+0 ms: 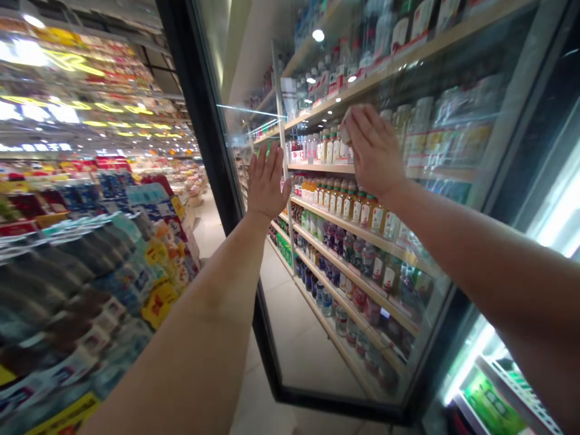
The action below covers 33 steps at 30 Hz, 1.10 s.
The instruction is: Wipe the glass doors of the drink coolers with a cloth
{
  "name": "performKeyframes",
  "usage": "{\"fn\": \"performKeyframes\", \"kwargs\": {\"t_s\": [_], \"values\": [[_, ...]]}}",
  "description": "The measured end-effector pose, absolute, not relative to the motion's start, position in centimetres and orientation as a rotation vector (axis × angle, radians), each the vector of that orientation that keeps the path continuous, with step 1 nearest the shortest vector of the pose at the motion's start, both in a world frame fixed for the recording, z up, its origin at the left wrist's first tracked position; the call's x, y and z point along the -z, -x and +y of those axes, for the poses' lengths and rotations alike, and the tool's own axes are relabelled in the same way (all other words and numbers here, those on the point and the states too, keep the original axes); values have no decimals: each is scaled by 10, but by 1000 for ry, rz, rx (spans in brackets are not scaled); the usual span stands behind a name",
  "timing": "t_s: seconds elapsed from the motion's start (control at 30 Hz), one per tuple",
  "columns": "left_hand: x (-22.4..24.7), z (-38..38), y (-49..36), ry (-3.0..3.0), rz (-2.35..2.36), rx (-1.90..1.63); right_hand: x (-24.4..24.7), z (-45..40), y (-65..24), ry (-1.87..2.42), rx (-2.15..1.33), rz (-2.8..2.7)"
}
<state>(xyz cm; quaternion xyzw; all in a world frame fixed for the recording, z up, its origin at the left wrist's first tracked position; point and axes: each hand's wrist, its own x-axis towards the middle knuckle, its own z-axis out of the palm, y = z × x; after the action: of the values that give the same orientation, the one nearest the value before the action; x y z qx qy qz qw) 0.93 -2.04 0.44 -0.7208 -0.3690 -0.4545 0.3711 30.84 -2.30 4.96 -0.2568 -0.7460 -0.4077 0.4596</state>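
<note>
My left hand (266, 184) is raised flat with its fingers spread, palm toward the glass door (317, 338) of a drinks cooler, and holds nothing. My right hand (374, 151) lies flat on the same glass higher up and to the right. A small pale wad (346, 125), perhaps a cloth or tissue, shows under its fingertips, partly hidden. Behind the glass stand rows of bottled drinks (348, 205) on wooden-edged shelves, with orange-capped juice bottles nearest my hands.
A black door frame (203, 121) runs along the glass's left side. Store shelves with packaged goods (90, 272) fill the left, beside a tiled aisle floor (208, 223). Another chilled case with green packaging (493, 405) sits at the lower right.
</note>
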Motion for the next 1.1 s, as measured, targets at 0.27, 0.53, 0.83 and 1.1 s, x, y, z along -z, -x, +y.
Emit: {"fn": "performKeyframes", "kwargs": {"t_s": [0.27, 0.53, 0.83, 1.1], "values": [[-5, -25, -9, 1873, -950, 1174, -53, -26, -302, 554, 1076, -2083], [-6, -25, -11, 1866, -939, 1190, -28, -20, -289, 576, 1036, -2001], [-4, -24, -9, 1845, -923, 1177, -74, -25, -309, 638, 1001, -1924], [-5, -22, -9, 1847, -904, 1171, -25, -24, -281, 406, 1143, -2291]]}}
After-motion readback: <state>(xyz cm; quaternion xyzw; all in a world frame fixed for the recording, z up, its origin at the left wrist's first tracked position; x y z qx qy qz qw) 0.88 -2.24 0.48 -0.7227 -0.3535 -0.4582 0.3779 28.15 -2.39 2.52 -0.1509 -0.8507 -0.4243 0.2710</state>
